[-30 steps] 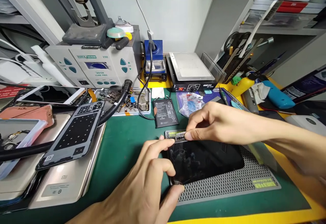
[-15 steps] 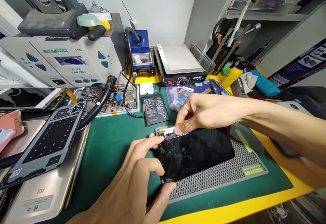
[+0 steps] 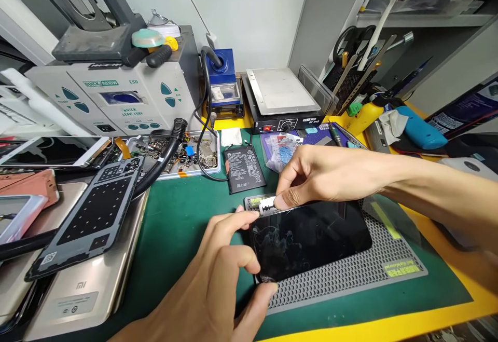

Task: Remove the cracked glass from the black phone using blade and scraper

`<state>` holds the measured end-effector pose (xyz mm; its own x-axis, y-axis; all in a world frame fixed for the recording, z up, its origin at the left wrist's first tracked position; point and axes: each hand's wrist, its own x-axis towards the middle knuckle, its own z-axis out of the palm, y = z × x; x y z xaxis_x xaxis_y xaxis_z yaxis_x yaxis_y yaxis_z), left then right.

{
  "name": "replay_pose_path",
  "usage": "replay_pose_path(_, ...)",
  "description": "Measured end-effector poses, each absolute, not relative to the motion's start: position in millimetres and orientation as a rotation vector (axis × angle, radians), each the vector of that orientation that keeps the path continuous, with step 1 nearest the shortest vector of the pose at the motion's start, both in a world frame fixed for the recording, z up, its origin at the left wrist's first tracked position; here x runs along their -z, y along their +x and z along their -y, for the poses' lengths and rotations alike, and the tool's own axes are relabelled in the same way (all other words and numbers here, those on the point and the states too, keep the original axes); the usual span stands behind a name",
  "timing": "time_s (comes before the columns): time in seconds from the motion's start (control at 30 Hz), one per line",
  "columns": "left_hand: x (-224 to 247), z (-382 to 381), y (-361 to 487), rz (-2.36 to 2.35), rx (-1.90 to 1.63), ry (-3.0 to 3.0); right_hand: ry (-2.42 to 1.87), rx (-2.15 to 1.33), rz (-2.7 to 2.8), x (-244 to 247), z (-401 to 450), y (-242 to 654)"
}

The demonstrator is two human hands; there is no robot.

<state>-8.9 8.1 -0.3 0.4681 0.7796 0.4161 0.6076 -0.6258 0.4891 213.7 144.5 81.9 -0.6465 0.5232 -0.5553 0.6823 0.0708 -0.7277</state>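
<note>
A black phone screen (image 3: pixel 311 235) lies face up, slightly slanted, on a grey honeycomb-patterned mat (image 3: pixel 334 274). My left hand (image 3: pixel 229 259) grips the phone's left end, with fingertips at its far corner and edge and the thumb at the near corner. Between the thumb and fingers of my right hand (image 3: pixel 311 178) is a thin razor blade (image 3: pixel 267 206), held at the phone's far long edge near its left corner. Whether the blade's edge has entered the seam, I cannot tell. Just beyond the mat a black battery (image 3: pixel 245 168) rests on the green work mat (image 3: pixel 175 202).
Stacked phones and a back cover (image 3: pixel 97 202) fill the left. Behind them stand a hot-air station (image 3: pixel 124 93) with a black hose, and a parts tray (image 3: pixel 212 163). A heating plate (image 3: pixel 284 95) sits at the back; bottles and a tool holder (image 3: pixel 346 90) are at right.
The whole view has shifted, so the scene sits a little further right. Both hands, the blade and the phone keep nearly the same positions relative to one another.
</note>
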Motion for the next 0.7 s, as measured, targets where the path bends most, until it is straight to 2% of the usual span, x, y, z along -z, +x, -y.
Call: replay_pose_path(0.7,-0.6,-9.8,-9.1,-1.204,-0.901,2.481,1.259,1.665,-2.182,-83.3,-142.3,214.2)
